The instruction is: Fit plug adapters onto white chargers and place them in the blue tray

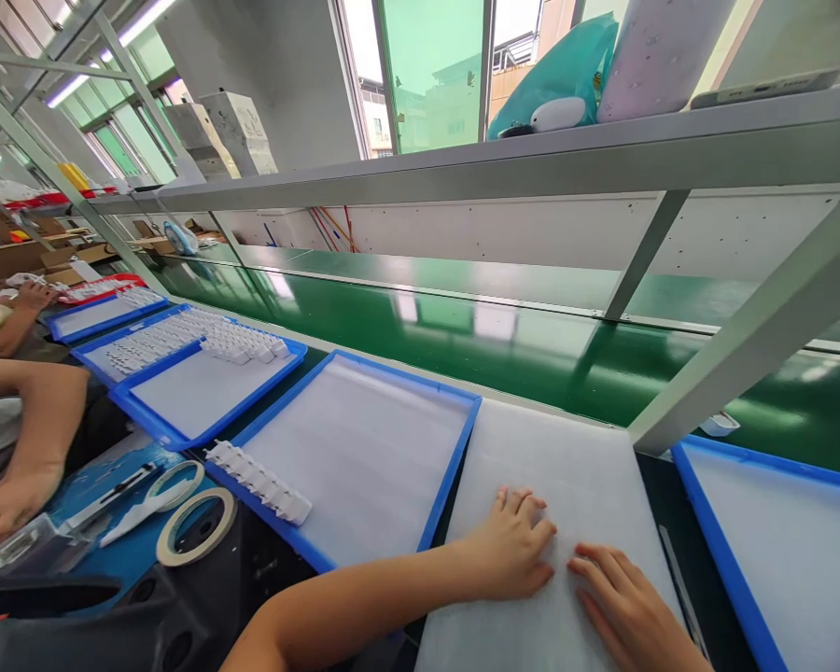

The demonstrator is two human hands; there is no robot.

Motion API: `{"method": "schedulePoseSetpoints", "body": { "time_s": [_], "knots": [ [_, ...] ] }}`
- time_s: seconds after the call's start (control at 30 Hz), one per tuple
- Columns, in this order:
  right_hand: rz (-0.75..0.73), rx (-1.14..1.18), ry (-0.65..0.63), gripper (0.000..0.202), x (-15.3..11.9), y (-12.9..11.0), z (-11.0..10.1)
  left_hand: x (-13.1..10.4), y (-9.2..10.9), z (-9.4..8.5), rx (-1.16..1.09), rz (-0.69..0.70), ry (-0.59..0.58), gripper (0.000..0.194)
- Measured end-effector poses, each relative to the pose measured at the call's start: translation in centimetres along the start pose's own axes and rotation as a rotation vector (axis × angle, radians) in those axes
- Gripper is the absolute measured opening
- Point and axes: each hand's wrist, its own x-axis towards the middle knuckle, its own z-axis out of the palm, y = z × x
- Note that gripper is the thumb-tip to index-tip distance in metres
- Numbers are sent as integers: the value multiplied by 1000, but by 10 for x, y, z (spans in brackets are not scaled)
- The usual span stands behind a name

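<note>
A pale white sheet (pixel 560 457) lies between two blue-rimmed trays. On it rests my left hand (pixel 514 546), palm down, with slightly bent fingers a little apart and no object visible in it. My right hand (pixel 626 602) lies close beside it on the same sheet, fingers stretched out and nothing seen in them. The two hands do not touch. To the left is a blue-rimmed tray (pixel 378 439) with a white bottom. A row of small white parts (pixel 259 481) sits along its near left edge.
Another blue-rimmed tray (pixel 798 541) stands at the right. Farther left, a tray (pixel 203 392) holds many white parts. Tape rolls (pixel 197 527) and white scissors (pixel 147 509) lie at lower left, near a co-worker's arm (pixel 35 420). A slanted metal post (pixel 756 327) rises at right, beside the green belt (pixel 448 327).
</note>
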Motion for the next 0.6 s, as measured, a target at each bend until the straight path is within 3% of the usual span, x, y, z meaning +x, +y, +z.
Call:
{"method": "schedulePoseSetpoints", "body": {
  "time_s": [0.33, 0.6],
  "knots": [
    [200, 155, -91, 26, 20, -23, -22, 3, -1, -3, -42, -30, 9, 35],
    [225, 150, -93, 27, 26, -25, -28, 5, -4, -3, -48, -40, 8, 37]
  ]
}}
